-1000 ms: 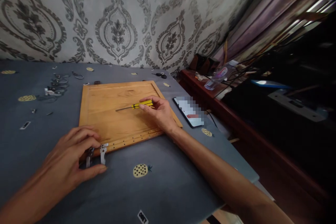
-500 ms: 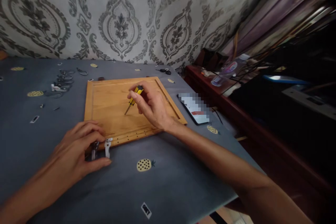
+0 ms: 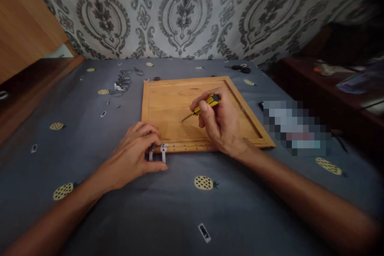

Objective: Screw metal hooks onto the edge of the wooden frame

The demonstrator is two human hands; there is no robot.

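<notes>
left hand partly hides, perhaps, two small metal hooks.

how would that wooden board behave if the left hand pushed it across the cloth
The wooden board looks stiff and flat, so it would probably move as one piece, not bend. It lies on the grey cloth, which may drag or bunch rather than let it glide. The right hand rests on it with the screwdriver, likely pinning it.
</notes>
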